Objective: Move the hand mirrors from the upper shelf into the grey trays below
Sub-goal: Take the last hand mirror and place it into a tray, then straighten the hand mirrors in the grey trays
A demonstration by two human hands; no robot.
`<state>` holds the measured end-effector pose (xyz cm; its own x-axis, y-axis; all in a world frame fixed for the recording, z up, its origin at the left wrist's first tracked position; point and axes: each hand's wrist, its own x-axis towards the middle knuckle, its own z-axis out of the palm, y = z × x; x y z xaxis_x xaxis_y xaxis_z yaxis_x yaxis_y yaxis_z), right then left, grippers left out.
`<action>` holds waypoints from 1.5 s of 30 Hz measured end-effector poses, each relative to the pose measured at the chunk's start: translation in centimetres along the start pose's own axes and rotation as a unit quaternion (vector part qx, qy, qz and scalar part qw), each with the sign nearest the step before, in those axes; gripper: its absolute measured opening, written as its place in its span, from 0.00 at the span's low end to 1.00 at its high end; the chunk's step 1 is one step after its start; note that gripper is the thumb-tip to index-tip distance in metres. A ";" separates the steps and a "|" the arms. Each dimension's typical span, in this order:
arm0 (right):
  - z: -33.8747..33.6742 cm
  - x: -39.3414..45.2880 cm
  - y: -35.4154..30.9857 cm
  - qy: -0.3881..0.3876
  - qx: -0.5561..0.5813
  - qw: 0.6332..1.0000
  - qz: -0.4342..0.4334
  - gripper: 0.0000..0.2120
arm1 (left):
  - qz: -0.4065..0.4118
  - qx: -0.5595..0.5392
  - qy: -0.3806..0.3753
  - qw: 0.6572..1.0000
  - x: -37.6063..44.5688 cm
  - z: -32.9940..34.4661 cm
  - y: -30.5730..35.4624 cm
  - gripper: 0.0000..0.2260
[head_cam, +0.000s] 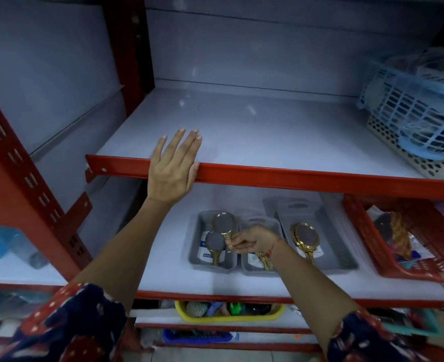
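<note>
1. My left hand (172, 165) lies flat and spread on the red front edge of the upper shelf (267, 131), fingers reaching onto the white board, holding nothing.
2. My right hand (252, 240) is down on the lower shelf (163, 257), fingers pinched tight around the gold handle of a hand mirror (223, 223) over the left grey tray (197, 246).
3. That held mirror has its round face up and pointing away from me, its long axis running from my fingers towards the back of the shelf, tilted slightly leftward.
4. A second mirror (214, 244) lies in the same tray just beside it, face up, handle pointing towards me.
5. The middle grey tray (249, 262) is partly covered by my wrist; gold handles show at its near end, though I cannot tell how many.
6. The right grey tray (346, 259) holds a third mirror (307, 237), oval face away, handle towards me and a little right.
7. Further out: a red basket (388, 257) to the right on the lower shelf, a blue basket (411, 108) stacked at the upper shelf's right end.
8. The red metal upright (27, 178) frames the rack on the left; a yellow bin (228, 316) sits on a shelf beneath.
</note>
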<state>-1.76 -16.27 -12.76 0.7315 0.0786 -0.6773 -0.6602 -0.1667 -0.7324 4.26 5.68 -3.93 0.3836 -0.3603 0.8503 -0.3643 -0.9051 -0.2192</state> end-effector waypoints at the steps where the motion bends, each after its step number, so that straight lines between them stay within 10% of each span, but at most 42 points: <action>1: 0.3 0.8 0.5 0.002 0.014 1.000 0.003 0.04 | 0.005 0.012 0.011 1.000 0.0 0.2 0.0 0.21; 15: 5.2 7.5 3.3 0.135 -0.151 0.979 0.024 0.06 | 0.059 0.076 0.062 0.993 -0.5 1.6 -0.7 0.24; 26: 3.6 5.3 2.3 0.079 -0.194 0.977 0.026 0.15 | 0.009 -0.129 -0.182 0.975 -10.6 0.6 5.2 0.26; 30: 2.9 5.9 1.8 0.115 -0.095 0.988 0.035 0.13 | -0.221 -0.355 -0.351 0.838 -12.9 0.3 8.2 0.31; 36: 3.5 6.8 2.5 0.064 -0.017 0.996 0.067 0.11 | -0.612 -0.508 -0.435 0.423 -12.3 4.0 10.4 0.39; 41: 4.2 6.3 2.1 0.044 -0.029 0.996 0.074 0.09 | -0.649 -0.513 -0.410 0.384 -11.9 5.5 11.4 0.32; 45: 4.3 6.2 1.8 0.002 0.000 0.993 0.120 0.11 | -0.638 -0.470 -0.445 0.418 -13.2 7.2 11.1 0.43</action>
<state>0.86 -11.83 -18.60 0.5542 0.0323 -0.8318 -0.8154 -0.1800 -0.5502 1.31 -1.23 -21.02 0.7855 -0.0402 -0.6176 0.6061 -0.1516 0.7808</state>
